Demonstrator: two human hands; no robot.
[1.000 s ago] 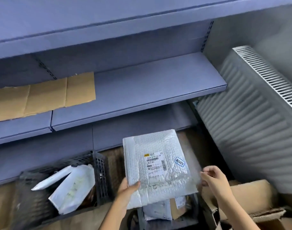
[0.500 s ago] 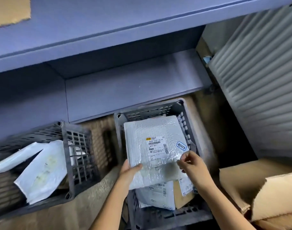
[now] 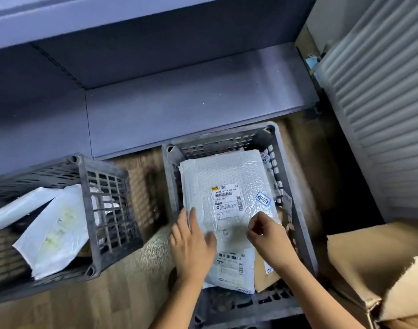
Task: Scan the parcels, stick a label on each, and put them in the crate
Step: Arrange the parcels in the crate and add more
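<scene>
Blue-grey metal shelving point(image 3: 179, 110) fills the upper part of the frame, a ribbed white panel point(image 3: 381, 115) runs down the right side, and wooden floor point(image 3: 122, 293) shows at the bottom. On that floor in the middle of the frame stands a dark plastic crate point(image 3: 217, 141), and the bubble-wrapped parcel point(image 3: 217, 176) lies flat inside it, on top of a white mailer point(image 3: 231, 267) and a brown cardboard packet point(image 3: 265, 274) at the crate's lower end. The parcel carries a white shipping label point(image 3: 227, 200) with barcodes and, just to the right of it, a small blue-edged sticker point(image 3: 263, 199). The left grip point(image 3: 191, 241) is released, its fingers straight and resting on the parcel's lower left corner. The right grip point(image 3: 267, 233) sits at the parcel's lower right corner with fingers curled and thumb against forefinger; I cannot tell whether it pinches the wrap. At the left of the frame a second dark crate point(image 3: 108, 210) sits at an angle, holding white mailers point(image 3: 51, 222). An open cardboard box point(image 3: 381, 269) occupies the lower right.
</scene>
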